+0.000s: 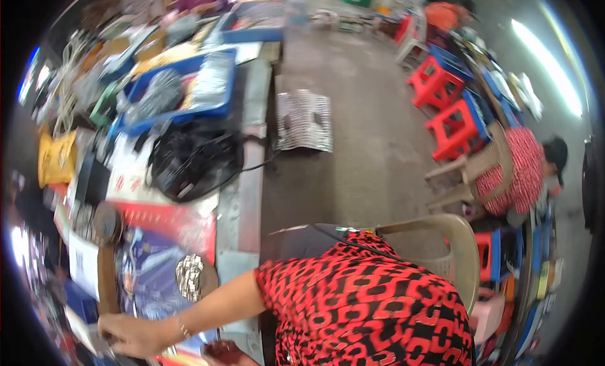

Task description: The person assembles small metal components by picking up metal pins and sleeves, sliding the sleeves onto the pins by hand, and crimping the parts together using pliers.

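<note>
From the right my right arm, bare below a red and black sleeve, reaches left across the worktable (242, 271). My right hand (135, 336) is at the lower left, by the near end of a long brown bar (108, 281) and a white box (85, 328). Its fingers look curled, and what they hold, if anything, is hidden by blur. At the lower edge my left hand (228, 353) is dark and partly cut off, so its fingers cannot be read. A black-and-white patterned piece (189, 276) lies beside my forearm, on blue plastic-wrapped material (151, 268).
A black bag (195, 161) and a blue tray (179, 117) holding foil packets lie farther up the table. On the floor is a silvery sheet (304, 120). Rightward are red stools (454, 130) and a seated person (513, 167); behind me, a chair back (463, 252).
</note>
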A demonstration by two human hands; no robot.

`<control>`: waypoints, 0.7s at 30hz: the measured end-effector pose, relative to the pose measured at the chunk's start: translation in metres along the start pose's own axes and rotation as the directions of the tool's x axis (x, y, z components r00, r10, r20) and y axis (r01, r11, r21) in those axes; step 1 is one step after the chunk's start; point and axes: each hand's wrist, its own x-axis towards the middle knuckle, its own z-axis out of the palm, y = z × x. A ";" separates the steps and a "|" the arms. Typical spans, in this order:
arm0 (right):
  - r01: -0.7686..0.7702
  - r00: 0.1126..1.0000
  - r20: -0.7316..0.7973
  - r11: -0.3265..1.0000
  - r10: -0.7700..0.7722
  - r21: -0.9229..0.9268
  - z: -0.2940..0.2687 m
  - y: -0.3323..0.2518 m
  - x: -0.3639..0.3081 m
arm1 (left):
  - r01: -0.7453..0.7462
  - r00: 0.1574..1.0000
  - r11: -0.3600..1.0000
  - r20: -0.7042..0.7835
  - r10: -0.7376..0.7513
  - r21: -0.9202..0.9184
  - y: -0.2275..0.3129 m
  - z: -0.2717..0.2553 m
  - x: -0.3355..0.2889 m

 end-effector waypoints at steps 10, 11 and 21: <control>-0.533 0.828 -0.075 0.821 0.556 0.203 -0.080 0.032 -0.023 | -0.080 0.956 0.985 -0.268 0.118 0.150 0.002 0.051 -0.060; -0.531 0.804 -0.159 0.812 0.573 0.242 -0.091 0.039 -0.009 | -0.062 0.951 0.981 -0.288 0.114 0.183 0.001 0.052 -0.065; -0.671 0.577 -0.700 0.733 0.421 -0.111 -0.208 0.223 0.090 | -0.043 0.914 0.980 -0.389 0.118 0.195 -0.005 0.036 -0.071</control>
